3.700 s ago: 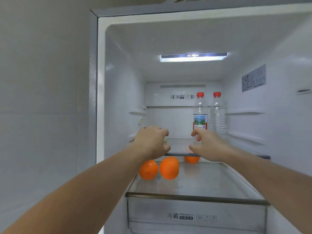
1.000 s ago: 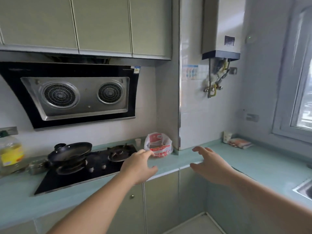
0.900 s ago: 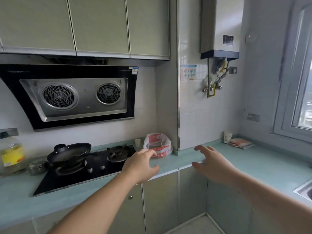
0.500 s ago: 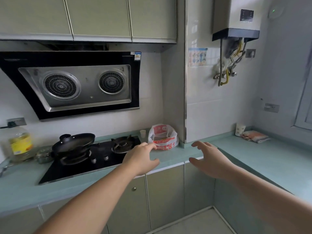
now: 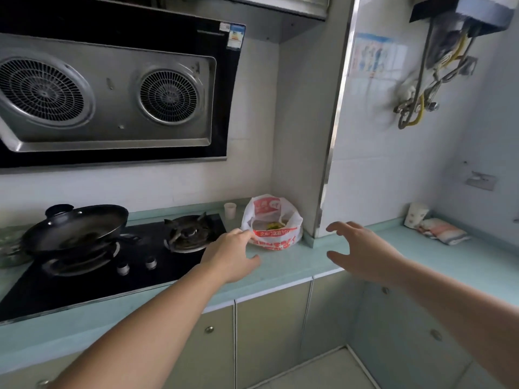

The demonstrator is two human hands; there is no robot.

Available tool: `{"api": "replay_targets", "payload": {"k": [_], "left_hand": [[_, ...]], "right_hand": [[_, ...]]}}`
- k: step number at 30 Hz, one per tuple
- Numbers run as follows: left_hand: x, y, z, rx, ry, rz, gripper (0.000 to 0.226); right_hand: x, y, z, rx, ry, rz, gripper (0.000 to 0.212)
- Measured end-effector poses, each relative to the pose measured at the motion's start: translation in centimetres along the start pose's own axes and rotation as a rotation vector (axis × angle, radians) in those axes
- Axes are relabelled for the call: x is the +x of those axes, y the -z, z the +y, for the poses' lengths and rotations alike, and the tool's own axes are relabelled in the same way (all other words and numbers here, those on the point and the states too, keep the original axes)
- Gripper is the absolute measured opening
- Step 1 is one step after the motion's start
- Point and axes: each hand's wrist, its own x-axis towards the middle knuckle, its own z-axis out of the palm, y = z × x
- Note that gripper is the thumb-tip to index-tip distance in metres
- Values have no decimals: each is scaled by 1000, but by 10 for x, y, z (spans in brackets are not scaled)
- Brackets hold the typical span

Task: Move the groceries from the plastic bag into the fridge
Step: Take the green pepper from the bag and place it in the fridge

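Plastic bag: white with red print, stood on the pale green countertop in the corner where the wall juts out, just right of the gas hob. Its mouth gaped open toward the camera; something yellow-green showed inside, too small to identify.

Left hand: reached forward over the counter edge, fingers loosely extended and holding nothing. The fingertips lay at the bag's left rim; contact could not be told.

Right hand: spread in the air to the right of the bag, apart from it, fingers and thumb splayed wide, nothing in it.

Gas hob: black glass, two burners, two knobs at the front. A dark wok sat on the left burner; the right burner was bare.

Small white cup: upright against the back wall, between the hob and the bag.

Range hood: mounted above the hob, two round grilles.

Folded cloth and a pale patterned cup: far right of the counter, near the wall.

Water heater pipes: on the wall at upper right.

Cabinet doors: below the counter, shut.
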Motion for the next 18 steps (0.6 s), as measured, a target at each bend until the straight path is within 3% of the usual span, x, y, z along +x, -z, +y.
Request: {"api": "replay_targets", "payload": {"k": [8,18], "left_hand": [[94,-33,-16,-60,13,-49,33],[226,-73,-15,-27,134,-101,45]], "right_hand": [[98,-30,37,-3,31,-60,52],[245,-59,134,86,33,-129,48]]}}
